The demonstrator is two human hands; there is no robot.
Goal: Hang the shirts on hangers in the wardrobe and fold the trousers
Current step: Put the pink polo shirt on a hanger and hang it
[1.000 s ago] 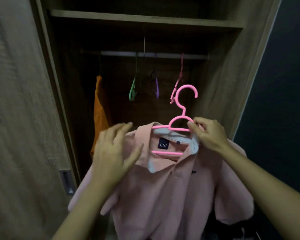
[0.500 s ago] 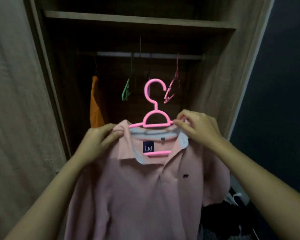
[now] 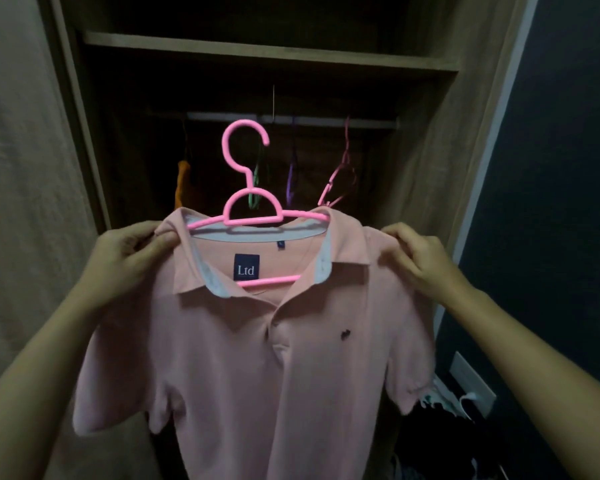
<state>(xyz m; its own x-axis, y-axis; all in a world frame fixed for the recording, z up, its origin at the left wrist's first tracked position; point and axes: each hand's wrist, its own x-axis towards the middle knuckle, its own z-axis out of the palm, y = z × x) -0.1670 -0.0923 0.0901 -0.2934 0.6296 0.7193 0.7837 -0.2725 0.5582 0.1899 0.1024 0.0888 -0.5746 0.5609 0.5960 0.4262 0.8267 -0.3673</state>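
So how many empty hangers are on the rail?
3: green hanger behind the neck of the held hanger, purple hanger to its right, pink hanger farthest right. Others may hide behind the shirt.

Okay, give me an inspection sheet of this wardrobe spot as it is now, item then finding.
Surface: nothing seen.
Job's things: pink polo shirt on pink hanger, held up before the rail, hook apparently not yet on it; orange garment hangs at the rail's left end.
Clutter: dark clothes pile at lower right.
Grippers: left hand pinches one shirt shoulder; right hand grips the other.
Cables: something white at the wall socket, too small to tell.
Surroundings: green hanger, purple hanger and spare pink hanger hang bare; shelf above.
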